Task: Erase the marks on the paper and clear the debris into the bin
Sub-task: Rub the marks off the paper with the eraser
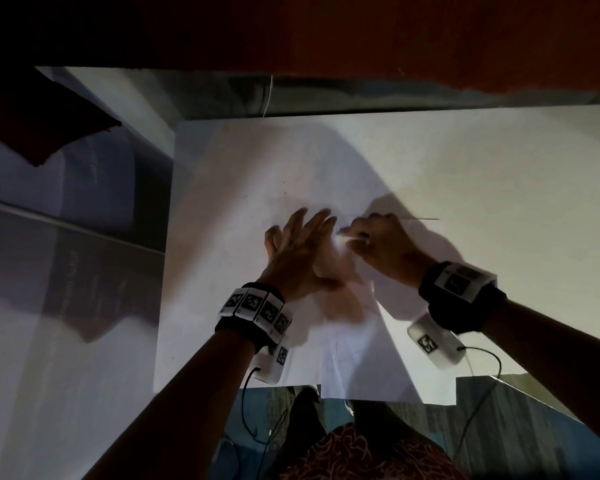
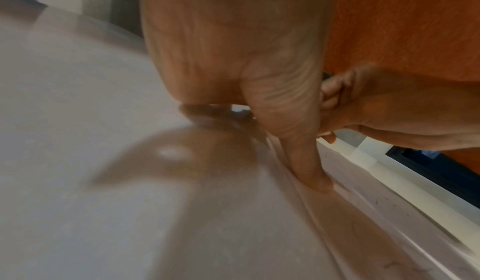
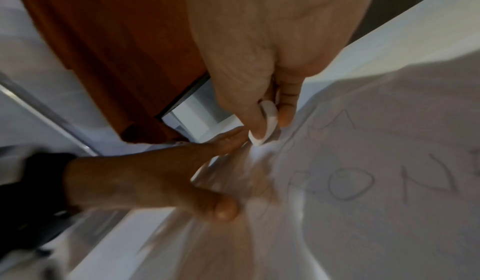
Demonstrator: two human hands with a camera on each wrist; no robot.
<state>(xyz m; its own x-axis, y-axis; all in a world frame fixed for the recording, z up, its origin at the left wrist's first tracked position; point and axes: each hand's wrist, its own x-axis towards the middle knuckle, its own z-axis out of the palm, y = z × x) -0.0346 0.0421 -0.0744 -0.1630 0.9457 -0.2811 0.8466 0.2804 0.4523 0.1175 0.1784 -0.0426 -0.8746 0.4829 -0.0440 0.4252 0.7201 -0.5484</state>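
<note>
A white paper (image 1: 291, 161) lies on the white table (image 1: 516, 174). My left hand (image 1: 302, 237) presses flat on the paper with fingers spread; in the left wrist view its thumb (image 2: 311, 171) pushes the sheet down. Just right of it, my right hand (image 1: 371, 237) pinches a small white eraser (image 3: 267, 124) between thumb and fingers, its tip against the paper. The eraser (image 1: 350, 239) shows as a bright blur in the head view. Pencil letters (image 3: 350, 183) remain on the paper (image 3: 376, 233) beside the eraser. No bin is in view.
An orange-brown wooden panel (image 1: 395, 36) stands behind the table's far edge. A dark red object (image 1: 49, 126) lies off the table at the upper left. A thin line (image 1: 420, 219) runs right from my right hand. Cables (image 1: 250, 410) hang from both wrists.
</note>
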